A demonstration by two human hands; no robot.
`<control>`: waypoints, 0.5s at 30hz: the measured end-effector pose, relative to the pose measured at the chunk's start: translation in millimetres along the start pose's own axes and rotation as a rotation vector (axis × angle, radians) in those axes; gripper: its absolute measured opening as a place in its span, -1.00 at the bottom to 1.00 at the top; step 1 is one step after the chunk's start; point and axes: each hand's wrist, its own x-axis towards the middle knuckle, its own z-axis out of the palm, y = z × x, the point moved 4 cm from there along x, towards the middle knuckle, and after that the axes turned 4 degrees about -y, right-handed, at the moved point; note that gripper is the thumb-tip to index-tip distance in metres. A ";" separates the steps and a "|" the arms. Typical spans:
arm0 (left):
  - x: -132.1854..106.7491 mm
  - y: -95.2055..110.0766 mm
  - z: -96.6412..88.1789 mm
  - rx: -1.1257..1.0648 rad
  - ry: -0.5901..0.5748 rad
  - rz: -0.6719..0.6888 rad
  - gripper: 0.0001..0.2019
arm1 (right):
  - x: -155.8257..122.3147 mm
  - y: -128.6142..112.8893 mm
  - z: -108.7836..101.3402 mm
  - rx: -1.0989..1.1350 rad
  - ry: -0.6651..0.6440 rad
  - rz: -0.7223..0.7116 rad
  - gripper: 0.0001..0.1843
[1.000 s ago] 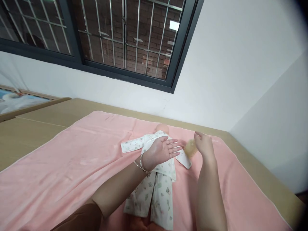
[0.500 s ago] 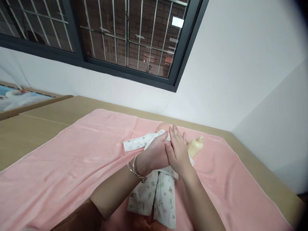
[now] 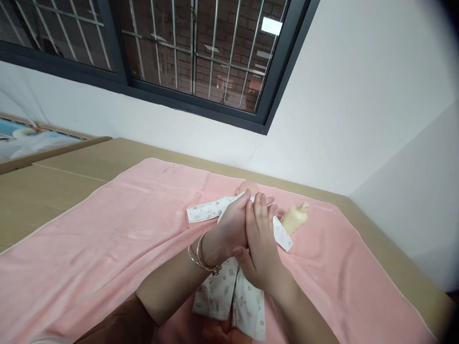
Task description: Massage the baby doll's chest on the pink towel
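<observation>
A baby doll [image 3: 248,187] in a white printed romper [image 3: 233,291] lies face up on a pink towel [image 3: 107,248]. Above its chest my left hand [image 3: 231,224], with thin bangles on the wrist, and my right hand [image 3: 260,246] are pressed palm to palm, fingers stretched out flat. Neither hand holds anything. A pale yellow pump bottle [image 3: 294,217] lies just right of the doll's outstretched sleeve, a short way from my right hand.
The towel covers a tan bed surface [image 3: 64,167] set against a white wall [image 3: 358,119] under a barred window [image 3: 193,48]. A wooden-framed cot [image 3: 36,143] shows at the far left. The bed's right edge runs close to a second wall.
My right hand let go of the yellow bottle, which now lies on the towel. That hand came over to meet my left palm, and the two now slide against each other.
</observation>
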 end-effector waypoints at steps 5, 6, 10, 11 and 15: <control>9.7 -26.4 3.5 0.038 -0.068 0.071 -0.53 | -0.4 13.8 -11.9 0.061 0.065 0.076 -0.20; 10.0 -32.5 4.7 0.057 -0.091 0.053 -0.55 | -0.3 17.8 -14.7 0.056 0.081 0.096 -0.22; 5.8 -45.0 6.9 0.111 -0.130 -0.001 -0.59 | 0.5 29.9 -21.6 0.028 0.112 0.165 -0.26; 5.0 -44.4 6.1 0.118 -0.119 -0.005 -0.59 | 0.9 30.4 -21.5 0.022 0.111 0.169 -0.26; 10.5 -34.5 -0.9 0.098 -0.074 -0.011 -0.56 | 2.2 21.7 -12.7 0.009 0.071 0.138 -0.26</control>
